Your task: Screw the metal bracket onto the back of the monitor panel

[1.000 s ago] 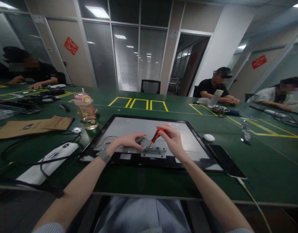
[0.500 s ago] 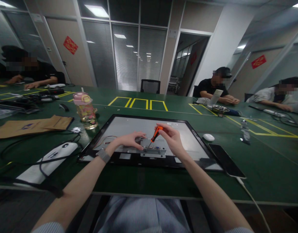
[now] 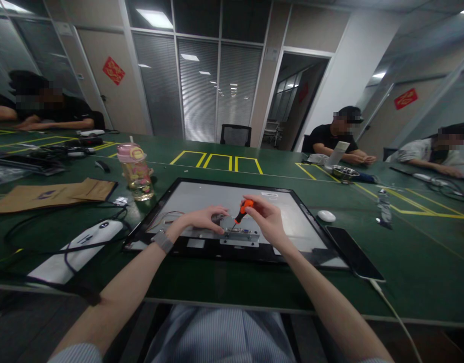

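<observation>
A flat display panel (image 3: 201, 194) with a black frame lies on the table in front of me, its grey back facing up. Near its front edge sits a metal bracket (image 3: 237, 242) with small connectors along it. My left hand (image 3: 206, 219) holds the bracket's left end, thumb at the front and fingers behind. Between thumb and fingers there is a dark part I cannot make out. In my right hand (image 3: 267, 217) is an orange and black screwdriver (image 3: 244, 209), tilted, gripped by its handle with the fingertips. Its tip meets the bracket's left part, close to my left thumb.
Left of the panel stand a pink-lided bottle (image 3: 135, 171), a paper bag (image 3: 46, 195) and a white power bank-like case (image 3: 78, 252) with black cables. On the right lie a white earbud case (image 3: 326, 216) and a phone (image 3: 354, 252) on a cable. Several people sit across the table.
The screwdriver's handle and my right fingers have shifted slightly, while its tip stays at the same part of the bracket. My left hand keeps its hold. The view has moved a little.
</observation>
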